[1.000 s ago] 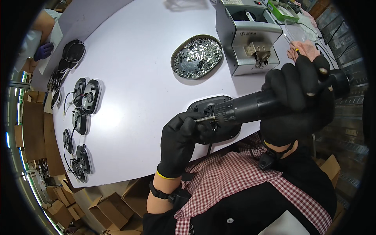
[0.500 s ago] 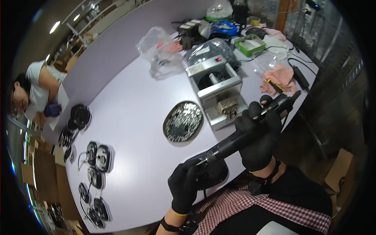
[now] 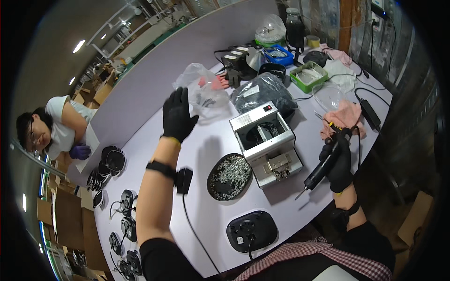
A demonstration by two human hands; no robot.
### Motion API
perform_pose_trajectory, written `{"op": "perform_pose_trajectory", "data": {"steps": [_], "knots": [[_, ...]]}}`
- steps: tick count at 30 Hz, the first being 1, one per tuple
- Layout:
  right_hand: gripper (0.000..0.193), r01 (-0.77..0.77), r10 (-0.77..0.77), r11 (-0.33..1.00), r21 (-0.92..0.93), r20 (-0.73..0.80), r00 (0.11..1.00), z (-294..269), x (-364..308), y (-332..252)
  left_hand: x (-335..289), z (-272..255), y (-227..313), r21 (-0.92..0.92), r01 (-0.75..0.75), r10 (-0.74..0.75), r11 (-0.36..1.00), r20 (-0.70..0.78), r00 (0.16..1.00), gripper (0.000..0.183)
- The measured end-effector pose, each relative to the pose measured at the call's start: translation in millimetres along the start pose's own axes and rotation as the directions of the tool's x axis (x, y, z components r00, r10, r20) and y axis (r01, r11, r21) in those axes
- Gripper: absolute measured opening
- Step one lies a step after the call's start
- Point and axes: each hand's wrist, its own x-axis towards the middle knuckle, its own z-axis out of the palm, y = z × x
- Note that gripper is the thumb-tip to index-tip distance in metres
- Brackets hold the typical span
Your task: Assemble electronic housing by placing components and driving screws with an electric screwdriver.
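My right hand (image 3: 338, 161), in a black glove, is wrapped round a black electric screwdriver (image 3: 323, 167). The driver's thin bit points down and to the left above the table's right edge. My left hand (image 3: 179, 116), gloved in black too, is stretched out over the table with its fingers straight and nothing in it. A rounded black plastic housing (image 3: 262, 229) with a cable lies near the table's front edge, touched by neither hand. Between the hands are a dark dish of small screws (image 3: 229, 175) and a silver screw feeder (image 3: 255, 152).
Several black housings with cables (image 3: 126, 227) lie at the left. A plastic bag (image 3: 199, 86), a wrapped black bundle (image 3: 262, 93) and a green tray (image 3: 309, 76) stand at the back. A pink cloth (image 3: 344, 117) lies right. Behind the partition, a person with a purple glove (image 3: 79, 151) sits.
My left hand has let go near the driver's tip and swung up and forward, opening. My right hand has tilted the driver bit-down, leaving the black housing on the table.
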Motion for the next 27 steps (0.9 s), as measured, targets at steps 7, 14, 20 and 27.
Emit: {"op": "perform_pose_trajectory", "data": {"steps": [7,14,20,27], "knots": [[0.050,-0.180,0.159,0.961,-0.208,-0.114,0.981,-5.4,6.4,6.2,26.6,65.1,-21.5,0.154,-0.132,0.096,0.979,0.225,0.970,0.036],[0.048,0.108,-0.117,0.841,-0.531,0.017,0.993,-3.9,15.0,15.7,-82.0,-22.5,-5.1,0.070,-0.011,0.007,0.998,0.054,0.998,0.013],[0.042,0.317,-0.206,0.595,-0.739,0.241,0.948,-14.5,24.3,11.0,-201.5,-109.8,36.8,0.189,0.113,-0.144,0.976,0.157,0.977,0.013],[0.040,0.359,-0.149,0.365,-0.859,0.327,0.933,-38.0,52.1,6.7,-266.5,-143.2,87.5,0.023,0.228,-0.229,0.973,0.092,0.969,0.039]]}}
